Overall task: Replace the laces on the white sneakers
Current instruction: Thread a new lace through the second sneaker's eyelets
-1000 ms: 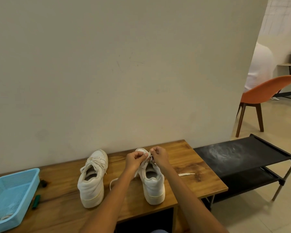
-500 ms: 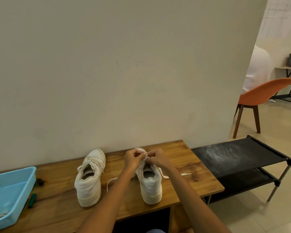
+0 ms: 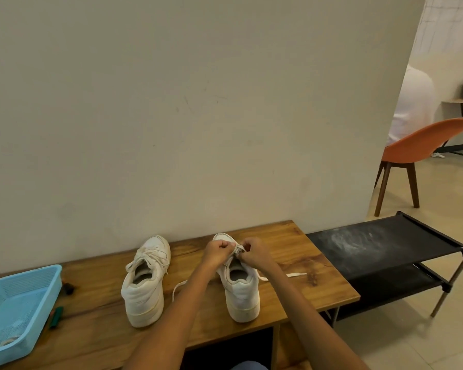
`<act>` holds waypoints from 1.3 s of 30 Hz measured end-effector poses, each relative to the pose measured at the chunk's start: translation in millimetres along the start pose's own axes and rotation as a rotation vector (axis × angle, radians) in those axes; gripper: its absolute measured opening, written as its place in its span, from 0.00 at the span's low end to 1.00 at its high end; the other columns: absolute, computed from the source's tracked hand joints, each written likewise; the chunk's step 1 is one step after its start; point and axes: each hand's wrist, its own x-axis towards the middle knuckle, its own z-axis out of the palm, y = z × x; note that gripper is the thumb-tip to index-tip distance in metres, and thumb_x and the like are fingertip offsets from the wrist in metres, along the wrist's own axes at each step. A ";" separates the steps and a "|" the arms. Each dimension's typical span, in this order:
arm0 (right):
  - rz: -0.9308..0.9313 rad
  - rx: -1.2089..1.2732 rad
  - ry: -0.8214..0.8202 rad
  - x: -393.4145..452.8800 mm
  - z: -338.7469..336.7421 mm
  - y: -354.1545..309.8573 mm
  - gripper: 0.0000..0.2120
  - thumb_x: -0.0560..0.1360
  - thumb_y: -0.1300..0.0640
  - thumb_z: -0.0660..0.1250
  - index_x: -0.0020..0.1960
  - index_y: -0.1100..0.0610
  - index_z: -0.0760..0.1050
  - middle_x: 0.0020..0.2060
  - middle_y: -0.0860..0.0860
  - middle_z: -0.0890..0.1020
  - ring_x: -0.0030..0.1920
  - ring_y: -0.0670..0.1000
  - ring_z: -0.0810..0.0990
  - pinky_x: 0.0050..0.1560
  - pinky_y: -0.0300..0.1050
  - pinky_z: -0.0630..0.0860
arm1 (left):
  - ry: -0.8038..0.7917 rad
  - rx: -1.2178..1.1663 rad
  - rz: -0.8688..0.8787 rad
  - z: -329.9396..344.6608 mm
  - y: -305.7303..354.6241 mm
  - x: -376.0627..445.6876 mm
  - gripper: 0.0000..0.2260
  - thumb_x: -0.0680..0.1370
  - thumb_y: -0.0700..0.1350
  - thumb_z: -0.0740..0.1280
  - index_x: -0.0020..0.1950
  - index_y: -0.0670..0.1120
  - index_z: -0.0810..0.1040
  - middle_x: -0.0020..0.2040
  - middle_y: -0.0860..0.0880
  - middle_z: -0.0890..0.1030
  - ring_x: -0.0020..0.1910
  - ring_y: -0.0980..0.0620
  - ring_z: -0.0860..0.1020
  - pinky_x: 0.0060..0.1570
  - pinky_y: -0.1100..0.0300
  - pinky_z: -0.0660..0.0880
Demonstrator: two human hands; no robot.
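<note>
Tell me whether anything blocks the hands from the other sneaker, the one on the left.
Nothing visible does. Both hands work the lace on the right sneaker; only bare tabletop separates them from the left sneaker.

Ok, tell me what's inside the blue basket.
In the blue basket, only some pale, lace-like coils show at its near left corner; blur hides what they are. The rest shows bare mesh, and the frame edge cuts off the left side.

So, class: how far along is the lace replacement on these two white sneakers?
Done: none clearly. The left sneaker looks laced and tied; old or new lace, unclear. In hand: left hand and right hand pinch the lace on the right sneaker, ends trailing on the table. Left: finishing both.
</note>
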 end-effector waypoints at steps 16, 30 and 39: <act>-0.203 0.041 0.214 -10.9 19.3 7.1 0.06 0.76 0.61 0.66 0.53 0.58 0.75 0.43 0.53 0.81 0.42 0.49 0.79 0.43 0.37 0.77 | -0.027 -0.161 -0.285 -3.7 10.8 -0.8 0.09 0.76 0.46 0.69 0.52 0.42 0.79 0.50 0.41 0.81 0.46 0.45 0.80 0.38 0.58 0.76; 0.111 0.612 0.308 -18.2 11.9 13.6 0.07 0.75 0.65 0.65 0.39 0.58 0.74 0.35 0.52 0.76 0.38 0.49 0.73 0.37 0.38 0.72 | 0.106 -0.258 -0.267 -0.8 -7.3 -9.6 0.07 0.76 0.40 0.63 0.38 0.43 0.76 0.38 0.42 0.77 0.38 0.46 0.74 0.41 0.54 0.73; 0.119 0.331 -0.120 -15.8 -31.7 11.1 0.07 0.73 0.65 0.68 0.39 0.56 0.72 0.36 0.50 0.76 0.35 0.45 0.73 0.32 0.32 0.71 | -0.002 0.090 -0.043 -25.2 -8.6 -7.1 0.01 0.75 0.38 0.66 0.45 0.43 0.76 0.39 0.46 0.79 0.33 0.54 0.74 0.34 0.64 0.73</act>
